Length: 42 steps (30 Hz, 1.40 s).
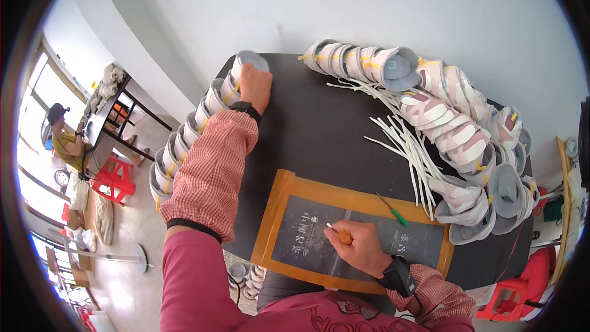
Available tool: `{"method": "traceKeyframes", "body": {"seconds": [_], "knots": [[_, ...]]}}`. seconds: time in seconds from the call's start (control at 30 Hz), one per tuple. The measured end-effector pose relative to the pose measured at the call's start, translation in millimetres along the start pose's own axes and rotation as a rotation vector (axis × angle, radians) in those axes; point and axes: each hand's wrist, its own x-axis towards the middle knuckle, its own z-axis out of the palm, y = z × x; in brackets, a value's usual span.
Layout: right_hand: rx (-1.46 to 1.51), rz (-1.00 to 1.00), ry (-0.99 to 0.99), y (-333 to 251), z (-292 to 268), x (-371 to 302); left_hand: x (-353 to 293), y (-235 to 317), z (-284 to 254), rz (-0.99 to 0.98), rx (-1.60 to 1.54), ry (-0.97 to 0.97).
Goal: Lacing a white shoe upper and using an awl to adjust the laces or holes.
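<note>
Right hand (362, 249) nearest: fingers curled closed around an orange-handled tool (346, 237), pale tip poking out left. Probably kept in the fist so it needn't be put down while the other hand works the stack. Fist is above or resting on a dark printed sheet (295, 224); can't tell which. Orange tape (271, 227) frames the sheet, presumably pinning its edges flat.

Green-handled tool (399, 217) lies across the tape's far border, right of the fist, likely there for easy reach. Beyond it, loose white strips (409, 157) lie fanned in a bundle on the black table (307, 129).

Right side: nested pink-and-white shoe uppers (452, 129). Left edge: row of nested uppers (184, 144), pale with yellow strips, running away beside the left forearm. Nesting likely saves table space.

Left hand (255, 86) is out at that row's far end, fingers and thumb clamped on the end upper (252, 59). Its grey opening sits just past the knuckles; the rest of the row trails back toward the body, left of the arm. End upper is well apart from the right hand, farther out and left.

Far edge: another nested row (353, 58) by the wall. Background left: co-worker (74, 146) seated at a second table.
</note>
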Motion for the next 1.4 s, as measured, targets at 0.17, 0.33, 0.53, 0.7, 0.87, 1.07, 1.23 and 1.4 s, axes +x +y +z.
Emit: {"method": "traceKeyframes", "body": {"seconds": [0.17,0.33,0.53,0.7,0.87,1.07,1.23,1.4], "knots": [[-0.011,-0.048,0.011,6,0,-2,-10,-10,20,0.090,0.021,-0.022],[0.061,0.076,0.074,6,-10,3,-17,0,6,0.090,-0.028,0.187],[-0.241,-0.102,0.323,33,-52,43,-62,-8,-45,0.068,-0.369,0.253],[-0.720,-0.072,0.282,44,-76,49,-123,-58,-115,-0.159,-0.658,0.117],[-0.861,-0.346,0.319,31,-75,86,-209,-122,-103,-0.479,-0.696,0.044],[-0.400,-0.318,0.148,17,-42,214,-281,-155,-77,-0.782,-0.724,-0.098],[-0.142,-0.062,0.024,32,12,328,-324,-161,-45,-0.866,-1.061,-0.322],[-0.167,-0.043,0.025,47,38,385,-301,-142,-44,-0.687,-1.402,-0.262]]}}
